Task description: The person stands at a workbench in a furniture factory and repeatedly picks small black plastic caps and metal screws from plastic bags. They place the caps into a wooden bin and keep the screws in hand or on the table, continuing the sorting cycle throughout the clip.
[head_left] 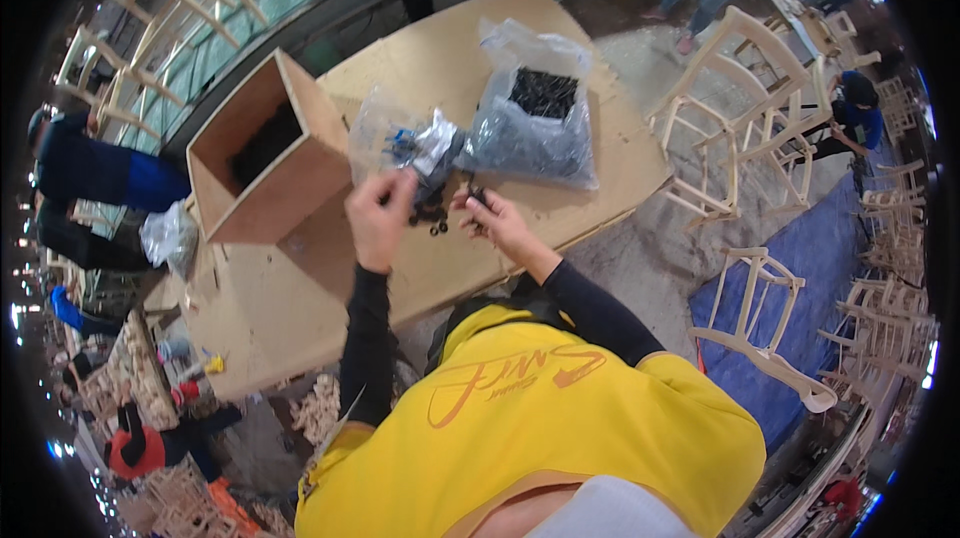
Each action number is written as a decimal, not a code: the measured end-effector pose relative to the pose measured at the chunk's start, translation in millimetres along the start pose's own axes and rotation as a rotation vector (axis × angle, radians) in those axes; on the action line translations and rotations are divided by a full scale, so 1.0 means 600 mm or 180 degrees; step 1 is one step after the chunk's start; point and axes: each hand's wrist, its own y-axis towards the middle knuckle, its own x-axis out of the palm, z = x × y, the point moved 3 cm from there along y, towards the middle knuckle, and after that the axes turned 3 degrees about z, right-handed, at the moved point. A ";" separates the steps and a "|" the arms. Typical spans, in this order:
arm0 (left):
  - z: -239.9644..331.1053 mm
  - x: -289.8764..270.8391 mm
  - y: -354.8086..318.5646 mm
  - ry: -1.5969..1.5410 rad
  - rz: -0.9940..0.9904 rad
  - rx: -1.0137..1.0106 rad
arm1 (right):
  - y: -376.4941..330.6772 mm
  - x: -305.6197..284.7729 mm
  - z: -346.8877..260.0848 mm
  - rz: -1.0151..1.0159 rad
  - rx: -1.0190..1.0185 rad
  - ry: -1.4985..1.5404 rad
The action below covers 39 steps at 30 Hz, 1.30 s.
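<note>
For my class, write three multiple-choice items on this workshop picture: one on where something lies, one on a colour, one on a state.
1. Where does the open wooden box lie?
A. on the tabletop, left of the hands
B. on the floor
C. on a chair

2. What colour is the person's shirt?
A. green
B. yellow
C. white

3. What state is the large clear bag of dark parts in?
A. knotted shut
B. flat and empty
C. open at the top

Answers:
1 A, the box rests on its side on the table.
2 B, yellow cloth covers the chest under black sleeves.
3 C, dark parts show through its mouth, beyond the left hand and right hand.
</note>
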 end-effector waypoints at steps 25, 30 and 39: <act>-0.086 0.059 -0.043 -0.2991 -0.0521 -0.2492 | -0.002 0.011 -0.009 0.0128 -0.0331 -0.0201; -0.084 0.050 -0.056 -0.2718 -0.0813 -0.2386 | 0.004 0.010 -0.010 0.0165 -0.0350 -0.0346; -0.068 0.053 -0.059 -0.1920 -0.0896 -0.2042 | 0.011 0.012 -0.008 0.0052 -0.0421 -0.0716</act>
